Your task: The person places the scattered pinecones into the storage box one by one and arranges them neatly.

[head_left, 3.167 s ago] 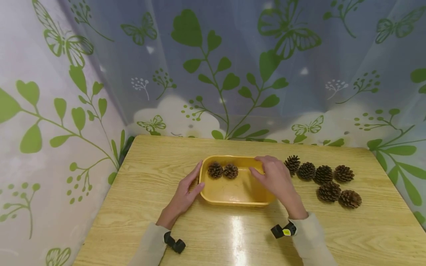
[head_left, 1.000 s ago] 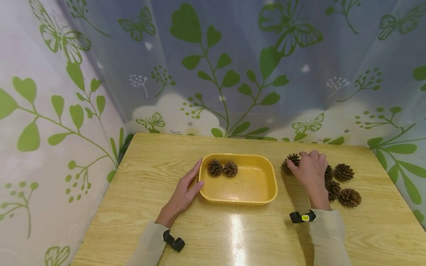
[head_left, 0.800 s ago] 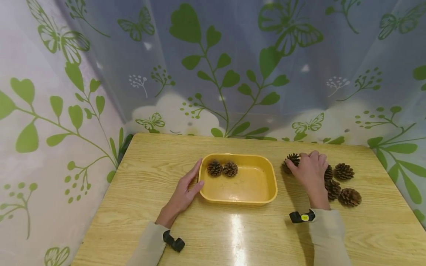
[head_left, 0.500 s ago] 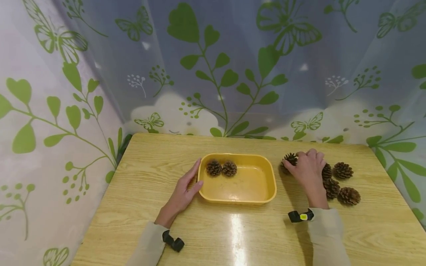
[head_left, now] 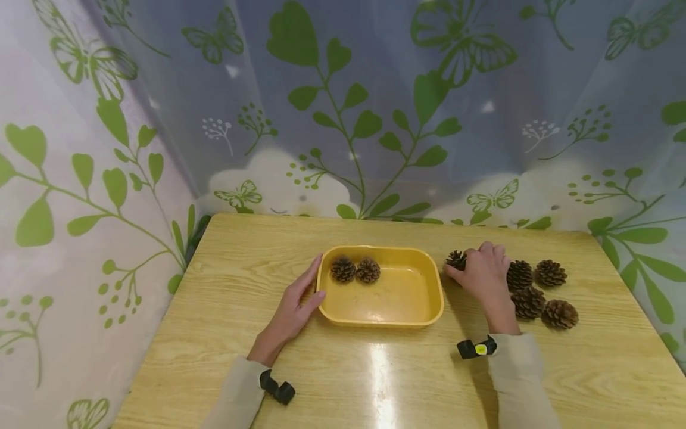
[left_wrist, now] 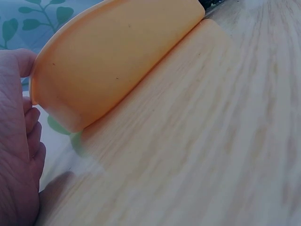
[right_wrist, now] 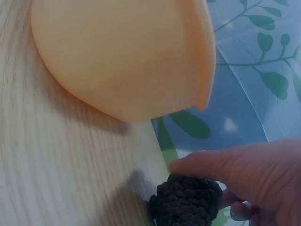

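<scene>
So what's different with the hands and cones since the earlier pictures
The right hand moved off the right end of the tray, went right and now pinches the leftmost cone outside it, which has shifted left toward the tray. The left hand stays at the tray's left end, and two cones remain inside.
</scene>
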Available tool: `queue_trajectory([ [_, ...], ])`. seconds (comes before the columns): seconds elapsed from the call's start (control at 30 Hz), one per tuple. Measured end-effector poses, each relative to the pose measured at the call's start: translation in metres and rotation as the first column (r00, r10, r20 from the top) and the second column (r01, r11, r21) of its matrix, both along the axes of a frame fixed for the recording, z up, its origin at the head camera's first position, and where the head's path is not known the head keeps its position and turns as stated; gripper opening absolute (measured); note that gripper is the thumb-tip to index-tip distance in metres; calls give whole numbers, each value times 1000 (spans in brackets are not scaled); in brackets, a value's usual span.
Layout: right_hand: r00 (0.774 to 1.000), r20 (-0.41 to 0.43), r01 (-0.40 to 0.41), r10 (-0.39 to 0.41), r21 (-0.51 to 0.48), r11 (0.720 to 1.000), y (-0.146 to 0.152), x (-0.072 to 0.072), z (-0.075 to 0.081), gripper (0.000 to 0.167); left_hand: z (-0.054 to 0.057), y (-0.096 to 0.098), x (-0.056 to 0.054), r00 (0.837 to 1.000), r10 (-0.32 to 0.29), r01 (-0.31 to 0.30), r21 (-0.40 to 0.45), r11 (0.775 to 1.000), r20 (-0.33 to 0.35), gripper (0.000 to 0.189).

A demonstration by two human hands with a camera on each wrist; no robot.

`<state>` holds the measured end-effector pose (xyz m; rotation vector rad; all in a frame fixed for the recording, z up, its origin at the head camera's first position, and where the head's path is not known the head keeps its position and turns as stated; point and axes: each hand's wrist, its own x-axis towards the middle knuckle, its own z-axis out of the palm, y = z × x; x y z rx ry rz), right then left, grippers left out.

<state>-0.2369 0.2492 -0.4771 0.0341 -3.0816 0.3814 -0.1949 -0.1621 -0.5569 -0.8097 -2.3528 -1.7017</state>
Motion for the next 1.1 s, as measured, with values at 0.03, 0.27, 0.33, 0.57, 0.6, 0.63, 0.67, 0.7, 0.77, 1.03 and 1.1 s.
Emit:
queue_trajectory([
  [0.03,1000,-3,-3,3,-1,1000,-2,-1,0,51,0,-1,0,1000,0,0,1,1000,0,69],
  [0.27,999,-39,0,-2,-58,998,-5,2,2,51,0,-2,0,1000,2,-2,-6,1000,-4,69],
  [0.33,998,-64,-7,2,-77,997,-5,3,3,54,-1,-2,0,1000,3,-3,-2,1000,-8,69],
  [0.57,988,-155,-19,-2,-134,991,-5,6,6,62,-2,-2,0,1000,10,-10,-7,1000,-9,69],
  [0.6,986,-166,-19,-4,-143,990,-5,6,7,62,-1,-2,0,1000,12,-12,-11,1000,-9,69],
  [0.63,985,-173,-19,-6,-148,989,-5,6,7,63,0,-1,1,1000,12,-12,-11,1000,-7,69],
  [0.67,983,-182,-20,-8,-153,988,-5,6,7,64,2,-1,1,1000,11,-11,-10,1000,-7,68],
  [0.7,982,-191,-22,-8,-156,987,-5,6,8,64,4,-1,2,1000,9,-9,-9,1000,-5,68],
  [0.77,979,-205,-24,-11,-168,986,-6,7,9,64,9,0,4,1000,2,-2,-4,1000,-3,67],
  [1.03,962,-272,-47,-9,-201,978,-7,7,14,61,7,0,3,1000,1,-1,0,1000,3,68],
  [1.1,958,-288,-54,-8,-206,977,-8,8,16,60,2,-1,1,1000,4,-4,-4,1000,2,68],
])
